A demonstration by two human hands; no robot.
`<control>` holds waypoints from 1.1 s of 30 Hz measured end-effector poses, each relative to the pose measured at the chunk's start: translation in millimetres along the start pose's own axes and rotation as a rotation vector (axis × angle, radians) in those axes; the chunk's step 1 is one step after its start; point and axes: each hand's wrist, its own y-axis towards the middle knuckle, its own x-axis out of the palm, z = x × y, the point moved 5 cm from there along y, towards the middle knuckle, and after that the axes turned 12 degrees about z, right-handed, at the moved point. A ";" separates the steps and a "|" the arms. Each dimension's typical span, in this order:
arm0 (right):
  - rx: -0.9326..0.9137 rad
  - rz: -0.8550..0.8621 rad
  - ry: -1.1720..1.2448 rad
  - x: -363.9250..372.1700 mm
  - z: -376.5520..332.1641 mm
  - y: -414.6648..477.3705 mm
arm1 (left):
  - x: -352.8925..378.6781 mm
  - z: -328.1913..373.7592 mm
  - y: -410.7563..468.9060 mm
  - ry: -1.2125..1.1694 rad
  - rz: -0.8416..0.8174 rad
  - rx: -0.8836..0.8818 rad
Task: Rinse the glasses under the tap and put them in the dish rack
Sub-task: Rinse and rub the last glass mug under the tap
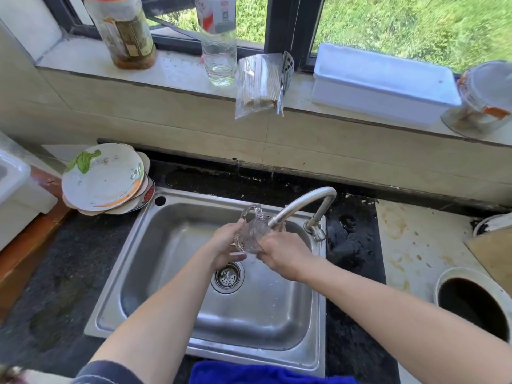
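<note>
Rinse step: glass mug (pixel 250 235) under tap (pixel 302 203), sink's (pixel 166 259) far-right corner.
Left grip (pixel 225 245), right grip (pixel 285 256) both clasp it; next needs the rack, unseen.

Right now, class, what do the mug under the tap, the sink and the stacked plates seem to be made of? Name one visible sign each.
The mug: likely clear glass, see-through with a patterned, sparkling wall. The sink: brushed stainless steel, by its dull grey sheen. The plates: glossy white, glazed ceramic or melamine; the look leaves that open.

Open sink basin (pixel 171 261) below; tap spout (pixel 302 202) arching overhead, plates (pixel 102 180) left.
</note>
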 end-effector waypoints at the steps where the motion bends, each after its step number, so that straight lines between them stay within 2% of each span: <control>1: 0.048 0.030 0.041 -3.9 -2.4 1.9 | 4.2 -7.7 0.5 -0.118 -0.057 -0.056; 3: 0.089 0.095 0.103 -6.0 -10.8 3.3 | 11.8 -15.8 3.1 -0.316 -0.124 -0.119; 5: 0.068 0.116 0.166 0.3 -15.8 -2.2 | 8.4 -14.9 11.8 -0.348 -0.080 -0.110; 9: -0.173 0.167 0.127 -2.6 -7.0 -24.0 | -6.4 -7.6 13.7 -0.159 -0.032 -0.073; 13: -0.266 0.188 -0.026 -0.5 -13.2 -8.2 | 6.2 -5.4 6.4 -0.004 -0.084 -0.079; 17: -0.399 0.190 0.011 2.8 3.4 -21.0 | -7.9 -0.1 6.5 0.068 -0.057 -0.101; 19: -0.386 0.184 -0.019 4.8 6.2 -17.5 | -8.3 -2.9 8.6 0.071 -0.068 -0.119; 22: -0.327 0.138 0.059 7.5 -1.6 -6.3 | -1.1 -4.4 8.5 0.008 -0.125 -0.080; 25: -0.110 0.097 0.188 0.5 -2.6 -1.2 | -0.7 -6.5 5.0 -0.293 -0.244 -0.042; 28: 0.041 0.100 0.237 5.3 -9.2 4.0 | 1.8 -12.4 9.1 -0.399 -0.231 -0.003; 30: 0.030 0.093 0.235 8.0 -8.8 2.5 | -2.4 -13.7 13.8 -0.362 -0.143 -0.003; 33: -0.122 0.164 0.154 -4.7 7.0 -11.9 | -17.1 -12.5 21.4 -0.261 -0.047 0.003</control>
